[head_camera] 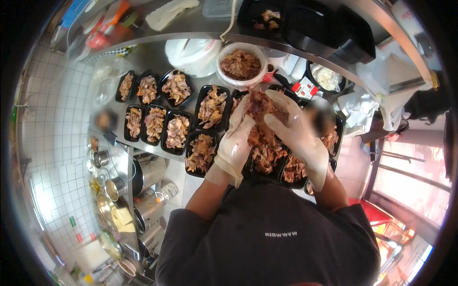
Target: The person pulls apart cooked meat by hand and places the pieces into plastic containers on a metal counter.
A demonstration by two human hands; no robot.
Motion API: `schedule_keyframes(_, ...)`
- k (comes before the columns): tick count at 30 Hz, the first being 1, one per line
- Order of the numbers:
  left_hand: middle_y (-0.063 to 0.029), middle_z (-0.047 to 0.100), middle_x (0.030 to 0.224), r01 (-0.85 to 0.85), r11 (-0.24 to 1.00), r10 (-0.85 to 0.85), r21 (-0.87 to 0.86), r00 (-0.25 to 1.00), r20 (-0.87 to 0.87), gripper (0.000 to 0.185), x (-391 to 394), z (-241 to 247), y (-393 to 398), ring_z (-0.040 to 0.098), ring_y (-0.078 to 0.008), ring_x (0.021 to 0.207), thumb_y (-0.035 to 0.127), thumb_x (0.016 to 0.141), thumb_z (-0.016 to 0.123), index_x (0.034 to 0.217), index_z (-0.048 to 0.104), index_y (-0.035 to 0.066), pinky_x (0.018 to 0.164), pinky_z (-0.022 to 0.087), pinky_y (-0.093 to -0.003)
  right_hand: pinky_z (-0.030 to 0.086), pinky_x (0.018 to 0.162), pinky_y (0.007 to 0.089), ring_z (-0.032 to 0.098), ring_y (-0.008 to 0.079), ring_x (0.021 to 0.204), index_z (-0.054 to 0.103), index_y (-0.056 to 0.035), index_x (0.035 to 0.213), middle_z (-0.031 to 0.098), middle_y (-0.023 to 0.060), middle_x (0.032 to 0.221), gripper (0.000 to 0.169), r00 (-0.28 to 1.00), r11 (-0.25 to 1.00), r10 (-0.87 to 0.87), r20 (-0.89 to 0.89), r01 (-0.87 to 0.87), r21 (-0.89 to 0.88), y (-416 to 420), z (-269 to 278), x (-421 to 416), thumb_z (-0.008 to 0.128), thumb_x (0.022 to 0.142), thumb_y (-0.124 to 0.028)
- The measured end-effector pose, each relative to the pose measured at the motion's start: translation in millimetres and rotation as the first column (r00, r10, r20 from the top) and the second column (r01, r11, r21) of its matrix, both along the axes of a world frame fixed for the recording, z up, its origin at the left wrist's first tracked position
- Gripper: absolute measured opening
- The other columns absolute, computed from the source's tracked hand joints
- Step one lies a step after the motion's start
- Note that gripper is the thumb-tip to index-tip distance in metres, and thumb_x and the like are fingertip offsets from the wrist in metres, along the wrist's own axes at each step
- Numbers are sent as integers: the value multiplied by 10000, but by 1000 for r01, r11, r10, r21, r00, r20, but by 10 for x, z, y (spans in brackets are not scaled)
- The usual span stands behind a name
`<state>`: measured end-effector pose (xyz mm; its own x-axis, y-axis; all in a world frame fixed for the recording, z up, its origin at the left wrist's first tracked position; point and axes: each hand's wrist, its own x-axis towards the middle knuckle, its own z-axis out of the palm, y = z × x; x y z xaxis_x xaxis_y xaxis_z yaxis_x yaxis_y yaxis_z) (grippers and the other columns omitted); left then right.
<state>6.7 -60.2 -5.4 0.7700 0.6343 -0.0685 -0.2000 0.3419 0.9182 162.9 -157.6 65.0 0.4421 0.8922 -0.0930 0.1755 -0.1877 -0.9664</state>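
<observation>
Both of my hands wear pale translucent gloves and meet over a steel counter. A reddish-brown clump of shredded, cooked-looking meat (259,105) is held between them. My left hand (236,137) presses it from the left, fingers pointing away from me. My right hand (291,127) curves around its right side. Below the clump, more meat pieces (266,159) fill a black plastic tray, whose rim is partly hidden. Rows of similar black trays with meat (211,107) stand to the left. Others on the right are partly covered by my right arm.
Behind my hands stands a white tub (241,84) of shredded meat, beside a white lid (193,53). An overhead shelf (204,37) crosses the far side, carrying stacked black trays (311,28). Plastic bags (357,107) lie at right. Steel pots (152,173) stand at lower left.
</observation>
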Motion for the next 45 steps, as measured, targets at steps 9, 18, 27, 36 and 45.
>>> schedule_keyframes(9, -131, 466, 1670, -155, 981, 162, -115, 985, 56, 591, 6, 167, -67, 475, -225, 1509, 102, 1156, 429, 1727, 293, 31, 1264, 367, -385, 584, 1026, 463, 687, 420, 1212, 559, -133, 1577, 696, 225, 1352, 811, 832, 1000, -15, 555, 24, -8, -77, -154, -315, 787, 822, 52)
schedule_keyframes(18, -125, 412, 1704, -94, 987, 108, -129, 988, 112, 641, 25, 277, -75, 432, -218, 1553, 82, 1150, 442, 1749, 215, 60, 1284, 351, -378, 618, 835, 506, 723, 421, 971, 648, -185, 1489, 752, 183, 1127, 634, 777, 985, -166, 607, 96, 146, -3, -396, -219, 761, 889, -14)
schedule_keyframes(27, -60, 658, 1370, -188, 973, 198, -137, 978, 63, 677, 141, 277, -15, 665, -162, 1241, -140, 930, 607, 1569, 480, 44, 1078, 539, -332, 581, 968, 350, 746, 221, 1114, 702, -11, 1396, 789, 165, 1194, 408, 957, 956, -290, 7, 289, 52, -7, -311, -277, 773, 1007, -114)
schedule_keyframes(36, -30, 698, 1138, -270, 943, 282, -194, 959, 35, 525, 166, 243, -2, 701, -142, 1022, -120, 891, 705, 1374, 598, 55, 916, 596, -317, 573, 953, 307, 712, 151, 1044, 718, 49, 1359, 787, 129, 1180, 343, 950, 984, -158, -269, 173, 35, -128, -182, -272, 666, 1105, -175)
schedule_keyframes(45, -16, 700, 1147, -283, 917, 293, -282, 956, -6, 566, 126, 90, -15, 678, -123, 1034, -6, 942, 824, 1432, 550, 66, 899, 589, -315, 624, 933, 365, 756, 221, 1031, 720, 48, 1331, 784, 147, 1176, 420, 897, 989, -106, -428, 138, 44, -174, -98, -210, 543, 1174, -299)
